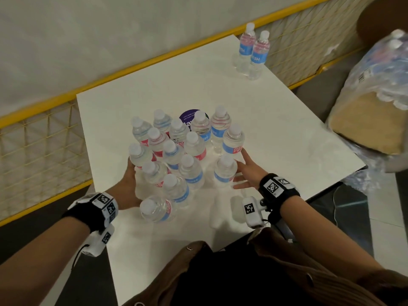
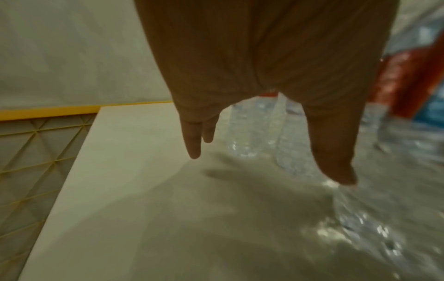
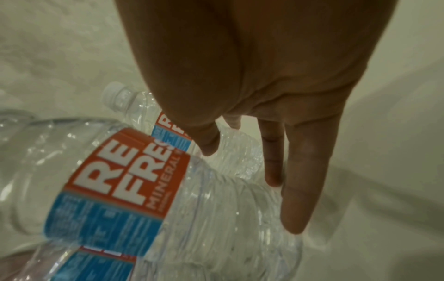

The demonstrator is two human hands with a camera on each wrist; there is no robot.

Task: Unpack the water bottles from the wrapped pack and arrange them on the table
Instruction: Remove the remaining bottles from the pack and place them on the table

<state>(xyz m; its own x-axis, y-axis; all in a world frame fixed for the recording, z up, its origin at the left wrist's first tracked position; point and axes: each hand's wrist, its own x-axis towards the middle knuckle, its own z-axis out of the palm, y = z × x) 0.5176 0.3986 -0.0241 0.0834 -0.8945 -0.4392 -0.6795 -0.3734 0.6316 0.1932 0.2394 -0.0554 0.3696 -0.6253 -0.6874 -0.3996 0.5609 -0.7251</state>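
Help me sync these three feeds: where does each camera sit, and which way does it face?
Head: looks down at the white square table and clear plastic water bottles; both forearms show.
Left wrist: looks along the open left hand to the table.
Right wrist: looks along the open right hand beside a red-and-blue-labelled bottle.
Shared: both wrist views show bottles and table.

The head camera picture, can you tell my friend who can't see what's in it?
Two open hands, the left hand and the right hand, flank a cluster of water bottles standing on a white table. Two more bottles stand at the far corner, and a wrapped pack sits off to the right.
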